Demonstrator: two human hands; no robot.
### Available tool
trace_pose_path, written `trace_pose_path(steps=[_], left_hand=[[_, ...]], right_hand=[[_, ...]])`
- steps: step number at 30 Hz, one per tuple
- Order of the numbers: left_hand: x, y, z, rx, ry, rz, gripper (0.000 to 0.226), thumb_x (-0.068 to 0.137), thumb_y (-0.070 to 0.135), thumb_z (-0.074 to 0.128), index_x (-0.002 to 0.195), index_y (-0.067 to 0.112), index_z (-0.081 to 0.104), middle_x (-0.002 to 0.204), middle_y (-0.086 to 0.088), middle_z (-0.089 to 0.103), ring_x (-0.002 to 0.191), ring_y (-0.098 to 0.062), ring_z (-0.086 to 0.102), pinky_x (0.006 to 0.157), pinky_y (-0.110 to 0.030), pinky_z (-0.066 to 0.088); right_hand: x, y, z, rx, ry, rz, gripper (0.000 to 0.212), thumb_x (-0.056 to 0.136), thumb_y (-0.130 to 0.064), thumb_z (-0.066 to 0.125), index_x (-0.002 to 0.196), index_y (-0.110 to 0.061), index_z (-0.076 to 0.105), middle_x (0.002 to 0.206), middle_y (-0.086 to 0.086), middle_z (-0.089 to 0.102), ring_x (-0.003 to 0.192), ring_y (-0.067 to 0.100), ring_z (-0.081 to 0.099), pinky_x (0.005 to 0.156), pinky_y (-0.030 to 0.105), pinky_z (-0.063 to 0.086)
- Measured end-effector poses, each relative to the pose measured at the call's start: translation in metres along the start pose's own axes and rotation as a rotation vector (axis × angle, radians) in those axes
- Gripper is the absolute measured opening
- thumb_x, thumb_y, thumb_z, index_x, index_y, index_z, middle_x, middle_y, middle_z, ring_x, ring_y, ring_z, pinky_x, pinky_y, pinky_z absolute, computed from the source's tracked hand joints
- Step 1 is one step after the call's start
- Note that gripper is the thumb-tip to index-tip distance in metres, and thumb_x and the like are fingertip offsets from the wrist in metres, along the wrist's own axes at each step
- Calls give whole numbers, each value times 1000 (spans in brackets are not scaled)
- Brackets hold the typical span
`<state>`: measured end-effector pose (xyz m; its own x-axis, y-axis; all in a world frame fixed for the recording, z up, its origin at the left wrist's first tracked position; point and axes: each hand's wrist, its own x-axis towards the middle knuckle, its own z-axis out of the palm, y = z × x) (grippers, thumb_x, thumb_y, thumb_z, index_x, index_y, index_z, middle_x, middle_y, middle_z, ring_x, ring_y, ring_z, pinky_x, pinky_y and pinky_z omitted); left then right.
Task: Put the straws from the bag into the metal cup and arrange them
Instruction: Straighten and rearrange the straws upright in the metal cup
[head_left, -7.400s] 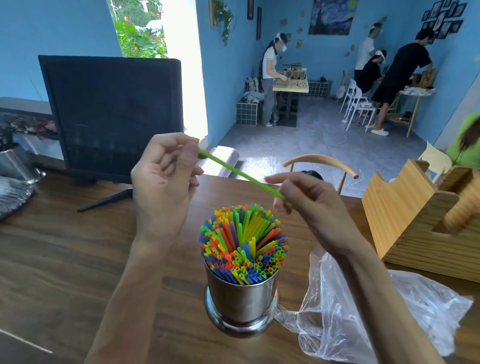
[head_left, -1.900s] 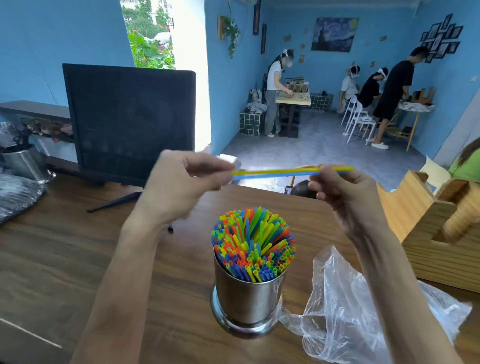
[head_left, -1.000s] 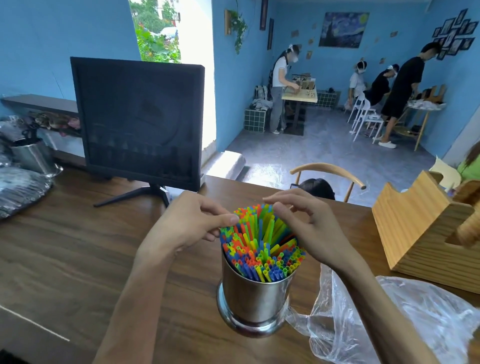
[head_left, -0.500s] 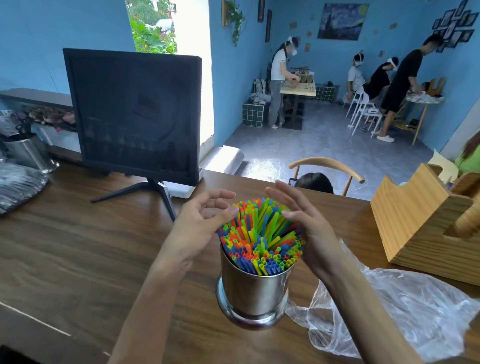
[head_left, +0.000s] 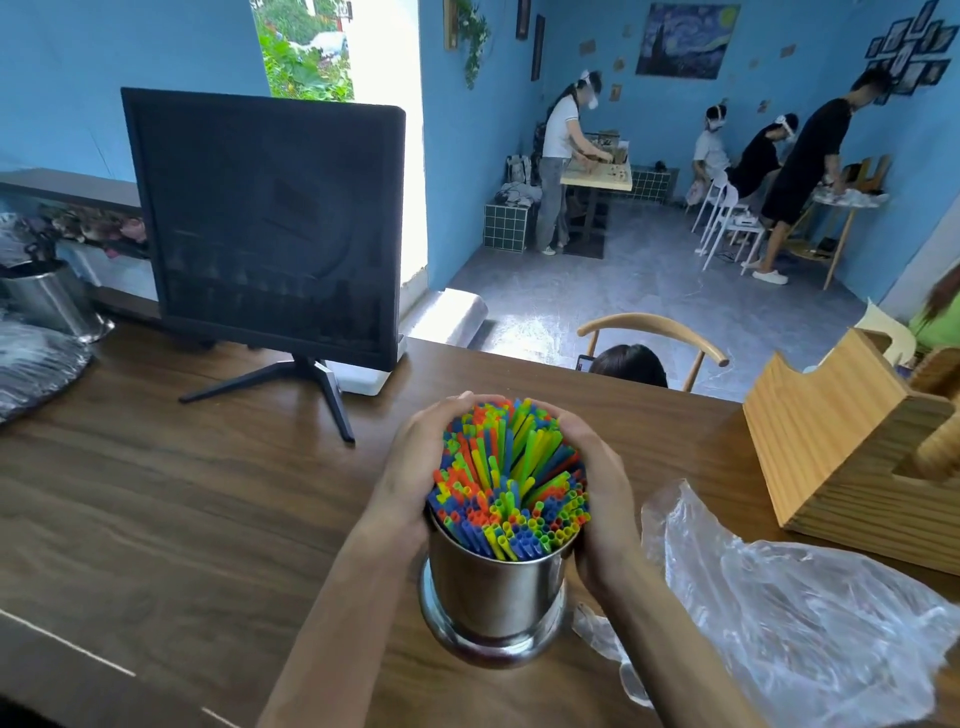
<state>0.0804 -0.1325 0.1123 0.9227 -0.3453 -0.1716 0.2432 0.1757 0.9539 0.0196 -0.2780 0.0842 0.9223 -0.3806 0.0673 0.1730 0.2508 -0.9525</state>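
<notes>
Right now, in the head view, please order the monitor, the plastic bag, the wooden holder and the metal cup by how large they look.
1. monitor
2. plastic bag
3. wooden holder, partly cut off
4. metal cup
Nearness enlarges the bag and cup.

two bare forearms and hands (head_left: 415, 467); no sleeves in view, seemingly no jewellery.

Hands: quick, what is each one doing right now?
Left hand: curled round the bundle of coloured plastic straws in the shiny metal cup.
Right hand: curled round the same bundle.
</notes>
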Motion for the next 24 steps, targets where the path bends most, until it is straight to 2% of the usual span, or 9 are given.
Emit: trace_pose_path(steps=[4, 7, 10, 14, 18, 21, 24], left_hand=[[7, -5, -1, -41, 18, -45, 32, 97, 38, 59, 83, 20, 82, 99, -13, 78, 92, -31, 76, 95, -47, 57], [14, -7, 0, -53, 21, -36, 33, 97, 41, 58, 93, 17, 80, 103, -14, 77, 97, -33, 75, 100, -52, 54], [18, -7, 0, -22, 39, -11, 33, 99, 38, 56, 89, 19, 80, 99, -12, 78, 92, -30, 76, 94, -47, 57], [23, -7, -1, -18, 10, 31, 33, 101, 32, 52, 94, 16, 80, 99, -13, 78, 93, -30, 75, 93, -47, 58], [26, -4, 0, -3, 17, 40, 38, 102, 34, 50, 84, 23, 82, 96, -7, 79, 90, -24, 76, 87, -39, 59], [25, -5, -1, 32, 6, 113, 32, 102, 31, 52, 97, 19, 81, 102, -7, 78, 98, -25, 74, 86, -39, 60], [27, -2, -8, 152, 19, 201, 16, 97, 24, 65, 104, 18, 78, 97, -3, 79, 95, -24, 75, 86, -43, 61]], right_hand=[[1, 0, 2, 5, 37, 2, 32, 97, -31, 54, 112, -14, 76, 109, 12, 77, 105, 33, 73, 92, 45, 58], [4, 1, 3, 17, 80, -5, 29, 100, -28, 53, 108, -15, 78, 107, 12, 77, 103, 32, 73, 90, 45, 58], [6, 3, 3, 18, 107, -12, 32, 103, -21, 48, 105, -15, 79, 104, 13, 78, 97, 28, 74, 85, 40, 59], [7, 3, 6, 14, 117, -46, 29, 97, -28, 53, 101, -18, 81, 103, 12, 78, 94, 25, 75, 82, 35, 61], [9, 3, 8, 25, 146, -51, 32, 102, -20, 48, 101, -15, 79, 101, 10, 78, 93, 21, 74, 81, 34, 59], [9, 3, 9, 23, 164, -45, 33, 102, -17, 46, 102, -13, 78, 100, 8, 79, 92, 20, 74, 77, 29, 59], [7, 4, 10, 6, 180, -40, 32, 103, -19, 46, 105, -13, 78, 103, 9, 78, 95, 21, 74, 77, 29, 58]])
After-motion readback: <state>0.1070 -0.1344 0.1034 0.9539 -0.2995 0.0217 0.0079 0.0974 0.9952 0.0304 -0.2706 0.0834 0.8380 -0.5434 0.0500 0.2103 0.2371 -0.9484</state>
